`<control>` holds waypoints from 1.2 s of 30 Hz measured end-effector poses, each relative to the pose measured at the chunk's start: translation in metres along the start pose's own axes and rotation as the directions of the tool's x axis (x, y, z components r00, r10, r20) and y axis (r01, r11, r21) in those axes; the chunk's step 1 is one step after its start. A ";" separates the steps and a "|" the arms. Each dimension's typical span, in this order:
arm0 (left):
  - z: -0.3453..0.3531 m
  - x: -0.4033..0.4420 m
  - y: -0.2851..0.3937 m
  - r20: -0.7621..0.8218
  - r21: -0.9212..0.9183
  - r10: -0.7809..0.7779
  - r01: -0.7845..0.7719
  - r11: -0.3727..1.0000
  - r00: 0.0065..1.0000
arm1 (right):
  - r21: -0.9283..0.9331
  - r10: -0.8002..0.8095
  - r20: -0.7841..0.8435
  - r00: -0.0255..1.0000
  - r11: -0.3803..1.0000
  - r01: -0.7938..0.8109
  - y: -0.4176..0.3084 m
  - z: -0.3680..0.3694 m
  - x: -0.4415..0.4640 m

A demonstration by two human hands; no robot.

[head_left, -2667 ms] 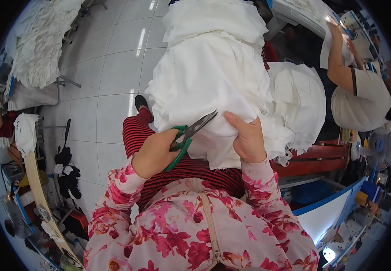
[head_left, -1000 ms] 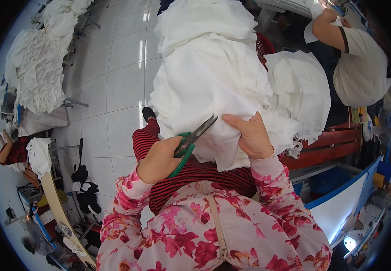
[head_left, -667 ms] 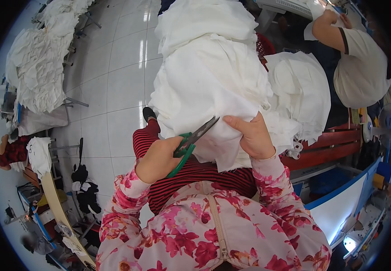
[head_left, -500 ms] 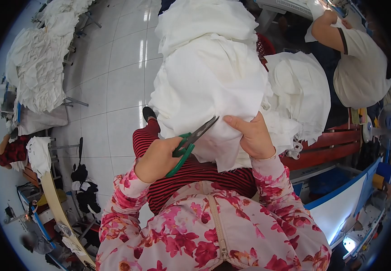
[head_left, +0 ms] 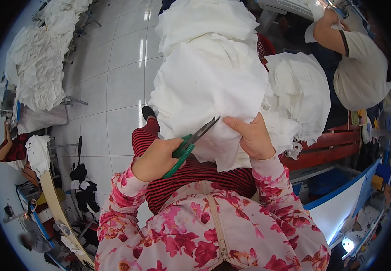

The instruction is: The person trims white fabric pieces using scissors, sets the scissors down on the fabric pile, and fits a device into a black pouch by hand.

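My left hand is closed around the green handles of a pair of scissors. Their dark blades point up and to the right, over white fabric piled in front of my lap. The blades look slightly parted, with the tips near my right thumb. My right hand pinches the near edge of the top white piece, thumb on top and fingers hidden beneath the cloth. A loose corner of that piece hangs down between my hands, over my striped trousers.
More white pieces lie stacked to the right, by a red wooden bench. A co-worker sits at the upper right, another person at the far left. White cloth heaps cover a table across the tiled floor.
My left hand and the scissors have shifted very slightly left and down; the tips stay near my right thumb. My right hand keeps its hold. The person at far left has raised an arm.
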State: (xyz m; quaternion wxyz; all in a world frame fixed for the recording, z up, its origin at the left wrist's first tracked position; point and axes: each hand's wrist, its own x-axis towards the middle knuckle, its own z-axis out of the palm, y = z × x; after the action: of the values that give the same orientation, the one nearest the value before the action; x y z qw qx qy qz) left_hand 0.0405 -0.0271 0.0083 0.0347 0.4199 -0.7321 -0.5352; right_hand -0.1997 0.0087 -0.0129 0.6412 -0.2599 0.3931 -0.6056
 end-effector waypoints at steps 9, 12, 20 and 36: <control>-0.001 0.001 0.000 0.092 -0.043 -0.023 0.027 0.999 0.996 | -0.006 0.015 0.020 1.000 1.000 -0.015 -0.004 0.002 0.000; -0.001 0.001 0.005 0.076 -0.174 -0.103 0.115 0.978 0.992 | 0.009 -0.006 -0.006 1.000 1.000 0.006 -0.002 0.002 0.000; 0.008 -0.005 -0.004 0.018 -0.533 -0.160 0.145 0.834 0.987 | 0.294 -0.165 -0.239 0.957 0.927 0.233 -0.006 0.009 0.008; -0.043 0.050 0.025 -0.562 -0.743 0.045 -0.527 0.413 0.826 | -0.676 0.592 0.736 0.328 0.676 0.294 -0.030 0.019 0.000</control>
State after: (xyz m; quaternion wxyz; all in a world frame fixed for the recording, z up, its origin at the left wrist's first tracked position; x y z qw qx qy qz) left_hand 0.0152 -0.0905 0.0266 0.5103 0.3171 -0.3829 -0.7017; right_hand -0.2014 0.0025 0.0219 0.6454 -0.7398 0.1785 -0.0660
